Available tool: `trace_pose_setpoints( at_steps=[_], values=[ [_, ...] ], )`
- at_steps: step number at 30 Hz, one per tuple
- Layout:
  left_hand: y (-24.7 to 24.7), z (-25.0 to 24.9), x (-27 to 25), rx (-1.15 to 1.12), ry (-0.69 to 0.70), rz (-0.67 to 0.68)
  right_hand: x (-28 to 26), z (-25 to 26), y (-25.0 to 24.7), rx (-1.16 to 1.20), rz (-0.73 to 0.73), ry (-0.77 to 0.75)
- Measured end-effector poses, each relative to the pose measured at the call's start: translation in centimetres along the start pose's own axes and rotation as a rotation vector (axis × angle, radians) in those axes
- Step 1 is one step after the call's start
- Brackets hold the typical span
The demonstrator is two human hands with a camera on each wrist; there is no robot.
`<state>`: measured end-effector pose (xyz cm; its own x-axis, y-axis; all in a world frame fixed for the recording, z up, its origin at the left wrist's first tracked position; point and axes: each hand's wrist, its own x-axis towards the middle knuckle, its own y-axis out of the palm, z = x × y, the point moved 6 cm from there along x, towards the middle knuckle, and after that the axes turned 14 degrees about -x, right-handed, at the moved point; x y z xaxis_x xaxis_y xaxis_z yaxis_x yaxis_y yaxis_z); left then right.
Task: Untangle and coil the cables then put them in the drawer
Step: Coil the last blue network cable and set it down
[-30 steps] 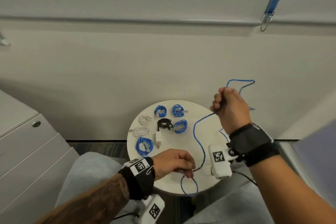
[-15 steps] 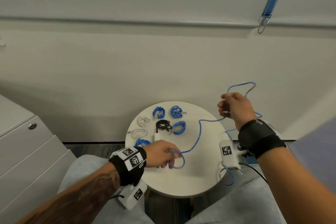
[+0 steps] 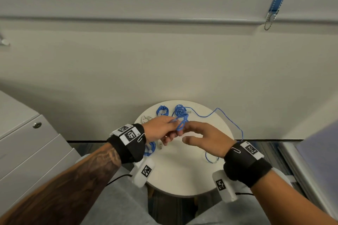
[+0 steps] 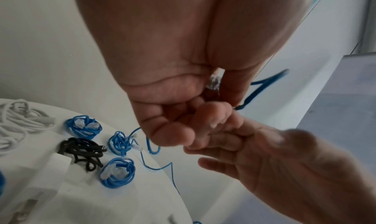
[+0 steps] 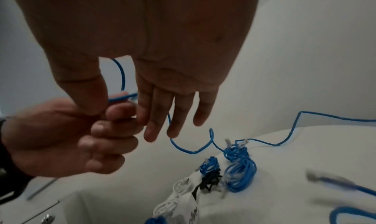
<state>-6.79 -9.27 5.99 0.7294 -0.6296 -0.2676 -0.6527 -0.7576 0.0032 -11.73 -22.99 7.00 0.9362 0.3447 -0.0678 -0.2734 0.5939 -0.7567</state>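
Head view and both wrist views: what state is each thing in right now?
Loose blue cable: mostly uncoiled, trailing over the table.
Left hand: pinching the cable near its clear connector.
Right hand: fingers straight, cable looped around them.
Black cable: bundled on the table.
Cabinet drawers: closed.

Both hands [image 3: 182, 133] meet above the round table [image 3: 182, 179]; coiled cables [image 4: 85, 127] lie beneath, drawer unit [image 3: 27, 151] left.

Coiled cables [image 3: 180, 110] crowd the table's [image 3: 184, 175] far half; near half bare.
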Motion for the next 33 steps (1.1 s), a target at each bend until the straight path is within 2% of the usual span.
trace_pose_setpoints(
  at_steps=[3,5,7,11,16,19,21,23,26,29,31,33],
  values=[
    [0.0,-0.1,-0.2,-0.024,-0.024,0.023,0.6,-1.2,-0.8,-0.101,-0.269,-0.003],
    [0.5,-0.4,-0.4,-0.028,-0.026,0.084,1.1,-1.1,-1.4,-0.193,-0.374,-0.075],
    [1.0,-0.6,-0.6,-0.016,-0.025,0.131,2.0,-0.7,-1.2,-0.264,-0.359,-0.163],
    [0.9,-1.3,-0.7,-0.093,-0.017,0.132,3.1,0.6,-0.6,-0.182,-0.3,-0.231],
    [-1.8,-2.2,-0.8,-0.338,0.055,-0.08,3.0,-1.2,-2.5,-0.177,-0.45,-0.04],
    [-3.7,-2.1,-0.8,-0.301,0.156,-0.211,2.0,-1.5,-3.3,-0.077,-0.497,-0.015],
    [-4.4,-1.6,-0.8,-0.275,0.175,-0.244,1.3,-1.2,-3.9,0.04,-0.515,-0.035],
    [-4.6,-1.1,-0.7,-0.274,0.188,-0.226,0.9,-1.1,-4.7,0.136,-0.562,-0.054],
    [-4.1,-0.4,-0.8,-0.365,0.157,-0.151,0.9,-2.2,-6.1,0.094,-0.674,0.024],
    [-2.8,-0.1,-1.1,-0.658,0.069,-0.067,1.1,-4.1,-7.3,0.015,-0.771,0.143],
    [-1.9,-0.1,-1.5,-0.776,0.006,-0.01,1.3,-5.2,-7.5,-0.01,-0.773,0.194],
    [-1.1,-0.2,-2.1,-0.704,-0.052,0.056,1.6,-5.8,-7.2,-0.038,-0.746,0.239]
  ],
)
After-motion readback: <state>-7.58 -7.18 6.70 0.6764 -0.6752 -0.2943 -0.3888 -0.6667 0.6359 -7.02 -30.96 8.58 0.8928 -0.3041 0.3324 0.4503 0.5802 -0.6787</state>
